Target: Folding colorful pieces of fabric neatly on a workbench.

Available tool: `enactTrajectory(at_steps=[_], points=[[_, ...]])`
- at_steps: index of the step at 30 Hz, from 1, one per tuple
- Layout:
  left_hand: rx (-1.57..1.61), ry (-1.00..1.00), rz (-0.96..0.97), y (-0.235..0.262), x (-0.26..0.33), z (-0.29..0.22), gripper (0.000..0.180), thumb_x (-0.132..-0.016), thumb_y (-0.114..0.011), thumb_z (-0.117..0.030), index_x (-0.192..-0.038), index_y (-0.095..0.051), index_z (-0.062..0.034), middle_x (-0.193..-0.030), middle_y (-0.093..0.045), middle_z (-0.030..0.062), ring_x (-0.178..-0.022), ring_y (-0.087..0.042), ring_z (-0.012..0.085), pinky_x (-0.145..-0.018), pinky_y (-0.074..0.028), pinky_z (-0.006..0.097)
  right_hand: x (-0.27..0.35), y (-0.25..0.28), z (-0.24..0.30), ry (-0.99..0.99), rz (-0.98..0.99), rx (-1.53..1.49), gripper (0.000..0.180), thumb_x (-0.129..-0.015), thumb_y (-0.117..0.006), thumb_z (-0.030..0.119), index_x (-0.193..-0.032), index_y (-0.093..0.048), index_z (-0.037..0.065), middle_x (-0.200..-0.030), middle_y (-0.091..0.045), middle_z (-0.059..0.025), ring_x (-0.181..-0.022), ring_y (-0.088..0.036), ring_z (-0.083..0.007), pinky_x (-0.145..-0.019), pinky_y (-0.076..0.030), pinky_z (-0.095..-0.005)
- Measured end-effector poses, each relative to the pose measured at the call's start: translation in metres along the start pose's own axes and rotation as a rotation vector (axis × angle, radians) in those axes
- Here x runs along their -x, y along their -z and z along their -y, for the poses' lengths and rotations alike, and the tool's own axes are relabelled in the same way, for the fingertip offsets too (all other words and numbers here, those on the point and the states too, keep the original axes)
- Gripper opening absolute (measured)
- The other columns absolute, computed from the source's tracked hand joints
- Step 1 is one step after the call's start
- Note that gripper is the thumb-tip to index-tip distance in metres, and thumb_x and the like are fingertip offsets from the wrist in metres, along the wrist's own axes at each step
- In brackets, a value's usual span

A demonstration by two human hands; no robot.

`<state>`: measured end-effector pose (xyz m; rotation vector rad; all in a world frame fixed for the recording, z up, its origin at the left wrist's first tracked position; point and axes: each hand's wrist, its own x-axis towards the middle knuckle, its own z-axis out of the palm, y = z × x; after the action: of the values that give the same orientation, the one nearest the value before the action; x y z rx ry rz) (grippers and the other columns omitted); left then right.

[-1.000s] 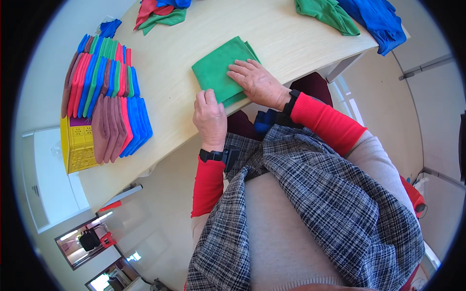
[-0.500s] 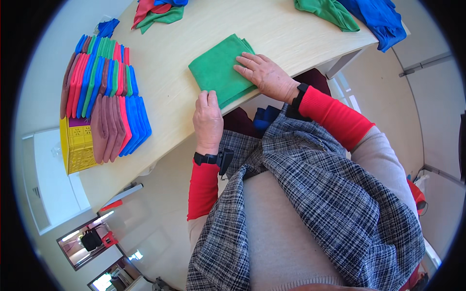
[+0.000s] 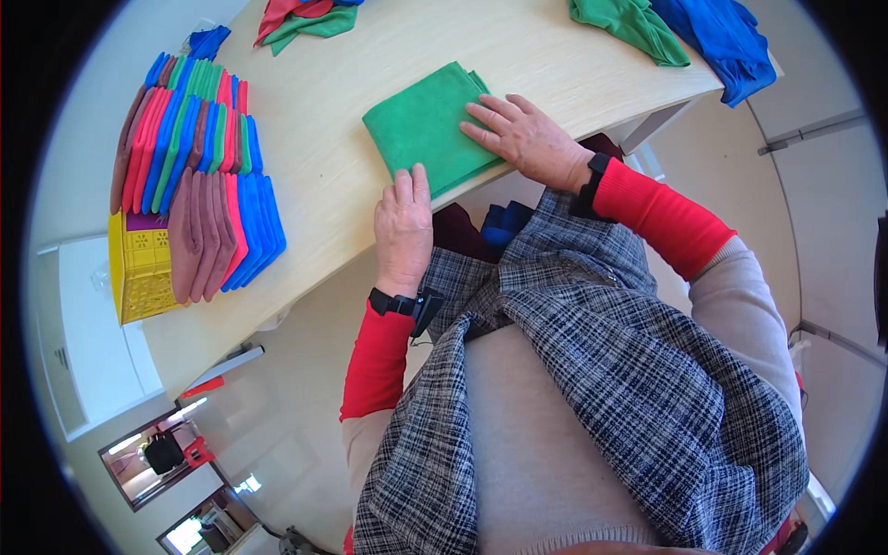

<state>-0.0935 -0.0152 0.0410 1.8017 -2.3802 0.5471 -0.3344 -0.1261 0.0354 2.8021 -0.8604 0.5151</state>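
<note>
A folded green cloth (image 3: 425, 122) lies flat near the front edge of the light wooden table (image 3: 314, 176). My right hand (image 3: 523, 139) rests palm down on the cloth's right corner, fingers spread. My left hand (image 3: 403, 227) lies flat at the table's edge, its fingertips touching the cloth's near-left corner. Neither hand grips anything.
Rows of folded cloths (image 3: 194, 176) in pink, blue, green and mauve are stacked at the left of the table. A yellow crate (image 3: 139, 268) stands beside them. Loose green cloth (image 3: 629, 23) and blue cloth (image 3: 717, 37) lie at the back right, red and green ones (image 3: 305, 18) at the back.
My right hand has slid a little to the right over the green cloth, smoothing it. My left hand has stayed at the cloth's near corner.
</note>
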Motion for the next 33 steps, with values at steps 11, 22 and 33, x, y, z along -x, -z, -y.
enactTrajectory(at_steps=[11,22,33], points=[[-0.103,-0.025,0.013,0.005,-0.003,-0.006,0.054,-0.088,-0.058,-0.005,-0.141,-0.054,-0.0048,-0.109,-0.052,0.0109,-0.088,-0.056,0.0243,-0.078,-0.049,0.037,-0.006,0.029,0.016,-0.119,-0.07,-0.269,0.051,-0.086,-0.064,0.007,-0.136,-0.056,0.003,-0.136,-0.061,-0.0165,-0.137,-0.049,-0.0354,-0.116,-0.037,-0.048],[0.161,0.18,0.045,-0.013,0.012,-0.01,0.031,-0.088,-0.056,-0.002,-0.119,-0.059,0.001,-0.114,-0.058,0.0164,-0.095,-0.058,0.0321,-0.082,-0.049,0.043,-0.081,-0.037,0.096,-0.32,-0.102,-0.506,0.06,-0.103,-0.048,0.045,-0.145,-0.05,0.003,-0.154,-0.047,-0.0165,-0.148,-0.035,-0.0356,-0.122,-0.025,-0.0495],[0.02,0.047,-0.073,-0.009,0.017,-0.001,0.047,-0.091,-0.058,-0.005,-0.138,-0.056,-0.0008,-0.119,-0.056,0.0122,-0.096,-0.059,0.0273,-0.086,-0.051,0.039,-0.037,-0.032,0.057,-0.37,-0.039,-0.143,0.058,-0.105,-0.045,0.042,-0.151,-0.045,0.008,-0.159,-0.041,-0.0125,-0.151,-0.029,-0.0341,-0.124,-0.022,-0.0487]])
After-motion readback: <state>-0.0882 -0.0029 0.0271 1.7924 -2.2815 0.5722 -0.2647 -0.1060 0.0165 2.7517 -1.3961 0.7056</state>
